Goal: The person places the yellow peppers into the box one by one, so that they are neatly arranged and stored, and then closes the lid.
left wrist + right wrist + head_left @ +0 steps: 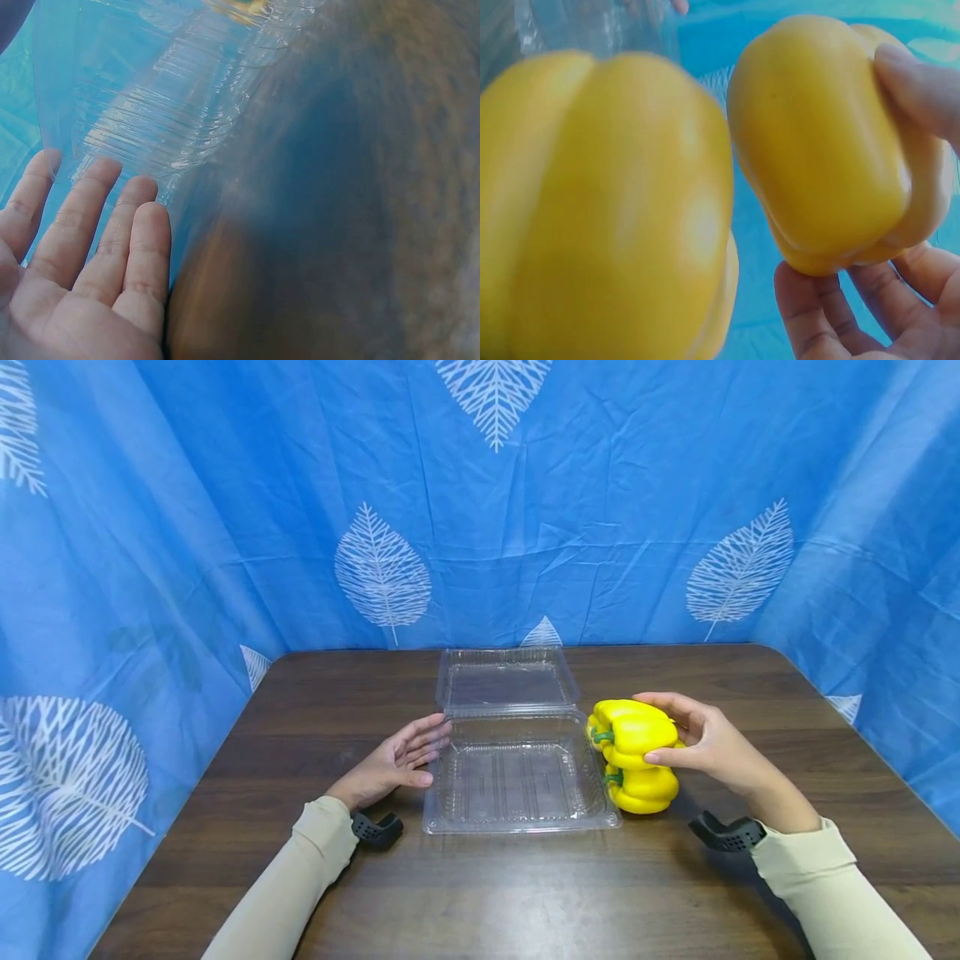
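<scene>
My right hand [701,735] grips a yellow bell pepper [636,732] between thumb and fingers, beside the right rim of a clear plastic clamshell container [517,777]. Nearer me, a second yellow bell pepper [647,791] rests on the table; in the right wrist view this pepper [607,217] looms large, left of the held pepper [817,142]. Both green stems point left. On the other side, my left hand [397,760] has its fingers extended at the container's left edge. The left wrist view shows these fingertips by the clear plastic wall [150,127]; contact is hard to tell.
The container's lid [510,681] lies folded back toward the far table edge. Under everything is a dark wooden table [480,893]. A blue curtain [600,502] with white leaf prints hangs behind and at both sides.
</scene>
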{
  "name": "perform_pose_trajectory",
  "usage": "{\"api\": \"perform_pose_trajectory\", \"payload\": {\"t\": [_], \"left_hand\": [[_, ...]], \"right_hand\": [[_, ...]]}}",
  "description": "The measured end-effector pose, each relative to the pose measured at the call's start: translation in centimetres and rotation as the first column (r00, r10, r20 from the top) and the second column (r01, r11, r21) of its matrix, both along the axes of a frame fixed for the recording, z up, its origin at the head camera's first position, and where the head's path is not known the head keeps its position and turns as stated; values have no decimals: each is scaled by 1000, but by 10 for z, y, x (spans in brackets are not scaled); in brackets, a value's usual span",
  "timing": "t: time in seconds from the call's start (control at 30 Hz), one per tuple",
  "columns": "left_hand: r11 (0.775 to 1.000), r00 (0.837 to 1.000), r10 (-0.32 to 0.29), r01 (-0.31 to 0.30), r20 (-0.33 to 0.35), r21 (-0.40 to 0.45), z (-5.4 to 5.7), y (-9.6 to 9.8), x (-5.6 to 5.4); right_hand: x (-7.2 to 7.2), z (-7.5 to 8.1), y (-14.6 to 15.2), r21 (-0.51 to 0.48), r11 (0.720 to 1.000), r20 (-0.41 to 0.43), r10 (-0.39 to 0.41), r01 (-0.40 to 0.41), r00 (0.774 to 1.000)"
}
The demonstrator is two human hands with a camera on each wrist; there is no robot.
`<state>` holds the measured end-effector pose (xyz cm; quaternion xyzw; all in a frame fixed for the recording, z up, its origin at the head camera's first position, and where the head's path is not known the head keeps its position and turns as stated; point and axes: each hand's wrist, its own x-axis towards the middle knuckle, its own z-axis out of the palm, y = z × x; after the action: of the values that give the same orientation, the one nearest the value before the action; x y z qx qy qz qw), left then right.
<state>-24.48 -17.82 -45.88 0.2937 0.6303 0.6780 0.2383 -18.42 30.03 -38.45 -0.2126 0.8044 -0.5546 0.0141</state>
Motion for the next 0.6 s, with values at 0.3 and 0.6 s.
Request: {"api": "perform_pose_trajectory", "payload": {"t": [0.3, 0.6], "left_hand": [[1000, 1000, -2, 2, -2, 0, 1, 1, -1], [1000, 1000, 7, -7, 6, -3, 1, 0, 0]], "right_hand": [[1, 3, -19, -32, 999, 33, -1, 2, 999], [4, 7, -40, -54, 998, 159, -16, 25, 987]]}}
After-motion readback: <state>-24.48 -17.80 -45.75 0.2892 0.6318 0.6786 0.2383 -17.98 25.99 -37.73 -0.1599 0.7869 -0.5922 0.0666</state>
